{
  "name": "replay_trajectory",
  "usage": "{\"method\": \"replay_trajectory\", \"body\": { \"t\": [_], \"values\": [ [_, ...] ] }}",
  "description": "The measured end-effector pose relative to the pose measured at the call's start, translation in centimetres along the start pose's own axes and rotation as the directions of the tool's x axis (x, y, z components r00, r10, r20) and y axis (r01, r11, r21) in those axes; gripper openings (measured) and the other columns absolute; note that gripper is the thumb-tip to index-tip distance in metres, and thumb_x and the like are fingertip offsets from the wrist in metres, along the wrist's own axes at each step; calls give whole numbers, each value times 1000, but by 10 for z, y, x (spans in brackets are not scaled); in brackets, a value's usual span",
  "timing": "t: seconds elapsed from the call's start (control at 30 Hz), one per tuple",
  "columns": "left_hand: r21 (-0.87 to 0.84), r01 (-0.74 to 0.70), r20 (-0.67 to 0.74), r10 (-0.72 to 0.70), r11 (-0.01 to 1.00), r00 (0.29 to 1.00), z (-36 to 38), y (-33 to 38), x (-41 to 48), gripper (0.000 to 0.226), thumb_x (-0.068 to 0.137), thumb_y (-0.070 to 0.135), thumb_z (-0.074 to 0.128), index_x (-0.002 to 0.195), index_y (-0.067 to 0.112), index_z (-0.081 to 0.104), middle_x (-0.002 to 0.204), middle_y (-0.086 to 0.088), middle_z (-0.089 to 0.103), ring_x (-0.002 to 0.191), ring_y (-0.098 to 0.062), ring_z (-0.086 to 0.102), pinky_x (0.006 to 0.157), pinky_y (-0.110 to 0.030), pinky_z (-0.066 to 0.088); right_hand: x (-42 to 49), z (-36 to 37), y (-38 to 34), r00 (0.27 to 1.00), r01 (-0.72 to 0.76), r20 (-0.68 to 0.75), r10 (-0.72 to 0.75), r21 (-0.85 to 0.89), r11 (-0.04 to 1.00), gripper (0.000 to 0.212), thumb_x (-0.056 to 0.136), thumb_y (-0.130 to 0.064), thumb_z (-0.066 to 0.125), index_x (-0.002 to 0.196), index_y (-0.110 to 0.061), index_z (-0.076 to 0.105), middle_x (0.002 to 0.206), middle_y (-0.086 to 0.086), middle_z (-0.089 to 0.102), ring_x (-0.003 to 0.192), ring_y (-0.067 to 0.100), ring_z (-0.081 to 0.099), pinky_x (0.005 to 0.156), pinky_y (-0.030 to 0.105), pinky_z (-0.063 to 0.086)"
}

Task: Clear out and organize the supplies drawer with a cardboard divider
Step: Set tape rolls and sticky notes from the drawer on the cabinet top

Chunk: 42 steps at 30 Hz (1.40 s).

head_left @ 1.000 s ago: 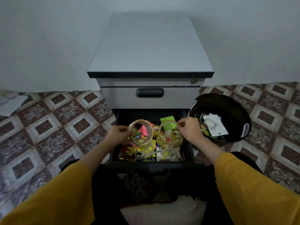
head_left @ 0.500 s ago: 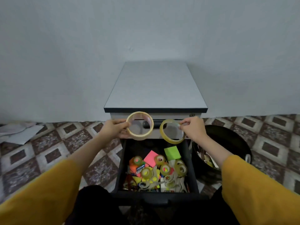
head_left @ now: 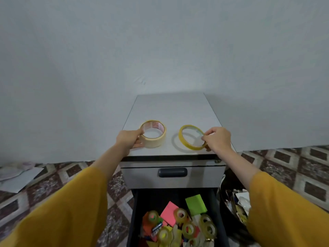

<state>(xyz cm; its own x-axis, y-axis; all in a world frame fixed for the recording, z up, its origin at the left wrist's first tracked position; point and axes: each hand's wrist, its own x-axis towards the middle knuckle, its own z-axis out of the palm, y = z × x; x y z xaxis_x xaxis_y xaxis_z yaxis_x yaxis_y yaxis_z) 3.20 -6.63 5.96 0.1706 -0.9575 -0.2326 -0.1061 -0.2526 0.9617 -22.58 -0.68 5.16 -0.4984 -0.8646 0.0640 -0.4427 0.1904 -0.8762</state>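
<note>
A grey drawer cabinet (head_left: 170, 107) stands against the wall. On its top, my left hand (head_left: 129, 139) grips a wide beige tape roll (head_left: 153, 140) that sits flat on the surface. My right hand (head_left: 216, 139) pinches the rim of a thin yellow tape roll (head_left: 185, 142), which is tilted with its far edge raised above the top. Below, the open black drawer (head_left: 134, 216) holds several small tape rolls (head_left: 188, 229), pink sticky notes (head_left: 170, 212) and green sticky notes (head_left: 195, 205). No cardboard divider is in view.
A closed upper drawer with a dark handle (head_left: 172, 172) lies above the open one. A black bin (head_left: 231, 202) with paper scraps stands right of the cabinet. Loose papers (head_left: 16, 177) lie on the patterned tile floor at the left.
Both hands lifted the two tape rolls out of the drawer and carried them up onto the cabinet top. The view tilted upward.
</note>
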Motion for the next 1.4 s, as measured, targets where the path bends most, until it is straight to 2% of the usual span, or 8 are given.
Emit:
{"method": "replay_trajectory", "body": {
  "t": [0.17, 0.53, 0.7, 0.83, 0.9, 1.0, 1.2, 1.4],
  "values": [
    [12, 35, -60, -34, 999, 998, 12, 7, 35, 19, 80, 17, 71, 77, 1, 61, 72, -14, 62, 59, -22, 63, 70, -38, 59, 26, 11, -3, 999, -29, -13, 29, 18, 999, 17, 79, 1, 65, 65, -7, 62, 70, 15, 65, 49, 25, 60, 48, 31, 55],
    [40, 49, -42, -47, 998, 998, 23, 14, 64, 24, 84, 16, 69, 70, 1, 55, 63, -14, 59, 38, -15, 60, 52, -27, 57, 53, 35, -12, 998, -54, 27, 53, 33, 998, 8, 78, 3, 64, 71, 1, 66, 63, 15, 63, 46, 24, 60, 54, 34, 57],
    [204, 3, -85, 15, 979, 996, 17, 11, 63, 28, 81, 23, 71, 68, 3, 56, 63, -10, 57, 35, -13, 58, 63, -28, 56, 52, 44, -20, 997, -47, 57, 44, 44, 998, 9, 79, 4, 64, 70, 2, 64, 60, 14, 62, 46, 23, 59, 54, 33, 57],
    [462, -234, -50, 288, 855, 956, 0, -1, 53, 16, 89, 18, 57, 75, 10, 62, 64, -6, 56, 64, -25, 52, 62, -25, 42, 55, 58, -37, 997, -22, 75, 18, 58, 998, 11, 79, 3, 65, 68, 0, 63, 60, 13, 61, 44, 22, 59, 51, 31, 57],
    [625, -359, 45, 427, 693, 903, -11, -17, 49, 20, 92, 11, 51, 93, 3, 69, 92, -12, 66, 91, -27, 57, 80, -24, 42, 58, 67, -48, 997, -1, 78, -4, 66, 998, 16, 78, 3, 65, 64, -1, 61, 58, 12, 60, 44, 23, 59, 53, 34, 58],
    [759, -445, 182, 501, 475, 846, -19, -36, 46, 34, 95, 9, 46, 124, -6, 56, 132, -19, 53, 123, -31, 46, 104, -29, 29, 63, 84, -64, 996, 35, 75, -40, 65, 997, 15, 78, 3, 65, 64, -1, 62, 60, 13, 62, 46, 26, 61, 56, 38, 59],
    [798, -426, 221, 451, 425, 865, -17, -42, 51, 45, 100, 18, 34, 142, 3, 35, 151, -12, 30, 140, -24, 23, 113, -24, 9, 69, 112, -82, 993, 76, 83, -80, 47, 996, 6, 76, 6, 63, 72, 8, 66, 69, 22, 67, 61, 34, 68, 62, 44, 59],
    [786, -437, 217, 468, 437, 857, -16, -41, 49, 45, 100, 17, 34, 143, 2, 34, 152, -12, 29, 141, -22, 21, 111, -20, 5, 69, 130, -89, 990, 111, 93, -110, 3, 994, 6, 73, 7, 64, 76, 9, 68, 72, 22, 68, 67, 35, 68, 63, 48, 58]
  ]
}}
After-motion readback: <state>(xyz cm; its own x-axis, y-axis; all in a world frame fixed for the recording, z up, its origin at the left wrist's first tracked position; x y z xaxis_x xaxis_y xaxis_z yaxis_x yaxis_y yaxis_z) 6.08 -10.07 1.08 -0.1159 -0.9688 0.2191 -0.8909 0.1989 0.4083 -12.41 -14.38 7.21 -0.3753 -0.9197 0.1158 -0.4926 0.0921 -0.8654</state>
